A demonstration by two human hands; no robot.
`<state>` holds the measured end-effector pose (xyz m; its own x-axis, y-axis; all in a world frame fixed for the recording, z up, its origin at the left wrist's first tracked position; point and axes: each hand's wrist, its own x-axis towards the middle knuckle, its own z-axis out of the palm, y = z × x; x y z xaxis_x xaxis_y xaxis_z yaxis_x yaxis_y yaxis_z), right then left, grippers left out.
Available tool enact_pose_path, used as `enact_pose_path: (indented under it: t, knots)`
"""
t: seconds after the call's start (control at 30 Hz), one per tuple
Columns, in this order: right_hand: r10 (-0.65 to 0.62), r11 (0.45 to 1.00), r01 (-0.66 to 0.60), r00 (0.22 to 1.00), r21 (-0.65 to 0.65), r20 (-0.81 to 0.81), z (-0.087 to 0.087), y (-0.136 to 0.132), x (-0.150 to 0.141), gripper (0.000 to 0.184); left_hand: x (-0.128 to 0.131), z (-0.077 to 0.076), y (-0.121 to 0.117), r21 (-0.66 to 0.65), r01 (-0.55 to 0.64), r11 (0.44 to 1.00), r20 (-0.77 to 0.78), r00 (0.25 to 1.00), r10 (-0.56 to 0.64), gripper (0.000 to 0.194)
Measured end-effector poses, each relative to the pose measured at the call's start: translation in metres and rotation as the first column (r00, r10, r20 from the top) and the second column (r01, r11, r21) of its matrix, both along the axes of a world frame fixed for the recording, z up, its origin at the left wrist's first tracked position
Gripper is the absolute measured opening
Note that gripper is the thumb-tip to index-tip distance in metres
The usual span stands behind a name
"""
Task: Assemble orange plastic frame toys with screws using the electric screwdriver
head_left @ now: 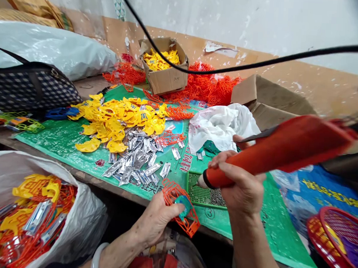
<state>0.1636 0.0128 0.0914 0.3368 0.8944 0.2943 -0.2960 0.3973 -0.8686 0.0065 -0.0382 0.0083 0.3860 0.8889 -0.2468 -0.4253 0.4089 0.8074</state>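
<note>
My left hand [157,217] grips an orange plastic lattice frame [179,206] with a teal piece [184,204] under the thumb, at the table's front edge. My right hand [239,182] is closed round an orange electric screwdriver [281,150], its tip resting on a small green tray of screws [202,192]. A black cable [231,68] runs up from the tool across the view.
Yellow plastic parts [119,120] and silver metal strips [138,155] are heaped on the green mat [60,137]. A cardboard box [165,64], orange lattice pile [206,85], white bag [222,124], a sack of finished pieces [31,218] and a red basket [339,241] surround it.
</note>
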Motion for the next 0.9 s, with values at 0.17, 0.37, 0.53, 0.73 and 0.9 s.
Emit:
enact_pose_path:
  t: [0.17,0.37,0.53,0.73,0.9]
  knots:
    - [0.169,0.985,-0.167,0.985,0.032,-0.048,0.020,-0.031,-0.010,0.048,0.001,0.001,-0.001,0.002,0.028,1.000,0.013,1.000,-0.028,0.015]
    - [0.218,0.976,-0.217,0.974,0.035,-0.062,0.021,-0.046,-0.019,0.057,0.002,-0.002,-0.001,-0.037,0.022,0.999,-0.008,1.000,-0.023,0.011]
    - [0.226,0.974,-0.226,0.974,0.024,-0.008,0.017,-0.047,-0.020,0.057,0.004,-0.001,0.000,-0.040,0.000,0.999,0.022,1.000,0.001,0.010]
    - [0.199,0.980,-0.200,0.975,0.006,0.099,0.008,-0.052,-0.019,0.058,0.005,0.006,0.000,-0.022,0.004,1.000,0.017,1.000,-0.004,0.005]
    - [0.162,0.986,-0.164,0.972,-0.006,0.171,0.004,-0.053,-0.018,0.060,0.005,0.008,0.000,-0.044,0.025,0.999,0.016,1.000,-0.024,0.006]
